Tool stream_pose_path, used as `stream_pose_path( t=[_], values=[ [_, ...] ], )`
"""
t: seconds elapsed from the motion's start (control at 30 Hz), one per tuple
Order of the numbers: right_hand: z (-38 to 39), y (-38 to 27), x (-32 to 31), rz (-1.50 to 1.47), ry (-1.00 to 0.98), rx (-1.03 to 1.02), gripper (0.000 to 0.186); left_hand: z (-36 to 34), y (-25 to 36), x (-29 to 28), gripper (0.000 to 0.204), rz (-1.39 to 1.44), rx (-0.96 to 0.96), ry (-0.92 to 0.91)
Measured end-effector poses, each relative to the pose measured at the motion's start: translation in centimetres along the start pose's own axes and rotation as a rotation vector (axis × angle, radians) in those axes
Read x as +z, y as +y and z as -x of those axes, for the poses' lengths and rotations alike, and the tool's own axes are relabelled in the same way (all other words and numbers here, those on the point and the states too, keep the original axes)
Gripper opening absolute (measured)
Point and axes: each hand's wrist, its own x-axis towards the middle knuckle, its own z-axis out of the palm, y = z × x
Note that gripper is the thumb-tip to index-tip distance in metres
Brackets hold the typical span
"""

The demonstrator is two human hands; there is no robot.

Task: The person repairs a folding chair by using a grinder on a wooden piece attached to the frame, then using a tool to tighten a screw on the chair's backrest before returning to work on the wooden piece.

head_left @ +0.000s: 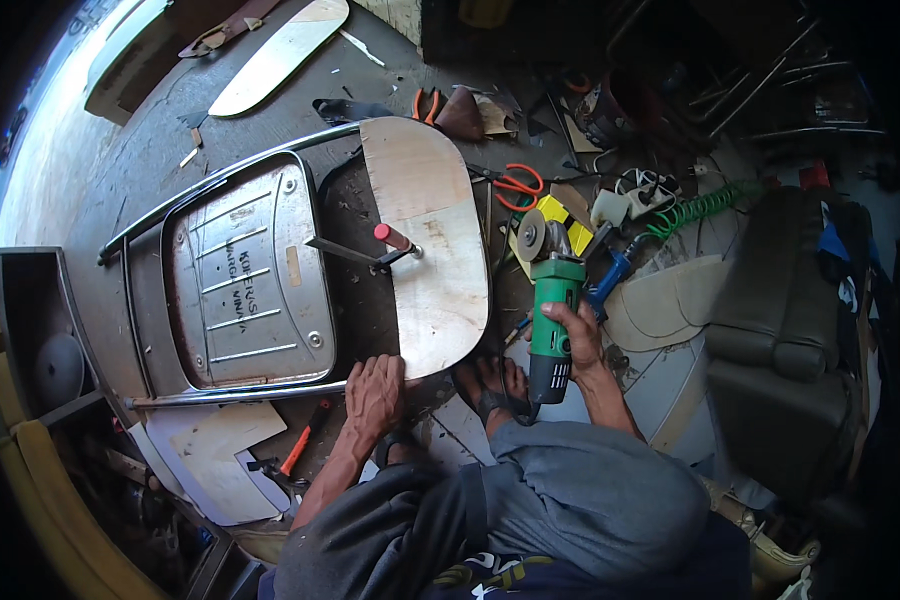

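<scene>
A folding metal chair frame (230, 398) lies on the floor, with a pressed metal panel (260, 355) and a pale wooden board (435, 300) at its right end. A red-handled tool (394, 237) stands on the board, beside a flat metal bar. My left hand (372, 390) grips the near tube of the chair frame by the board's corner. My right hand (580, 345) holds a green angle grinder (554, 300), disc up, just right of the board. My sandaled foot (492, 385) is below it.
Orange-handled scissors (520, 180), a power strip (648, 195), a green coiled hose (700, 205) and a blue tool (615, 270) lie right. An orange-handled hammer (300, 440) lies lower left. Another board (275, 55) lies behind. A dark padded seat (770, 320) stands far right, cluttered shelving (40, 370) left.
</scene>
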Motion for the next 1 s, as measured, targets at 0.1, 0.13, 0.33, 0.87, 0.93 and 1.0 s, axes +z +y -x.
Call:
stream_pose_path(
  t=[0.1,0.13,0.33,0.87,0.93,1.0],
  values=[
    [0.0,0.0,0.1,0.055,0.024,-0.018,0.050,-0.5,0.1,-0.3,0.033,0.061,0.023,0.039],
    [-0.1,0.2,0.1,0.089,0.023,-0.036,0.050,-0.6,0.0,-0.3,0.032,0.078,0.033,0.053],
    [-2.0,-0.4,1.5,0.323,-0.053,-0.041,0.050,-0.1,-0.1,-0.2,0.031,0.092,-0.004,0.065],
    [-7.0,-1.2,2.3,0.439,-0.059,-0.013,0.050,-0.1,0.2,-0.5,0.034,0.140,-0.039,0.062],
    [-7.2,-1.3,2.3,0.454,-0.056,-0.015,0.050,-0.1,0.2,-0.5,0.035,0.139,-0.042,0.056],
    [-7.3,-1.4,2.4,0.454,-0.041,-0.016,0.051,-0.2,0.3,-0.7,0.039,0.134,-0.071,-0.015]
  ],
)
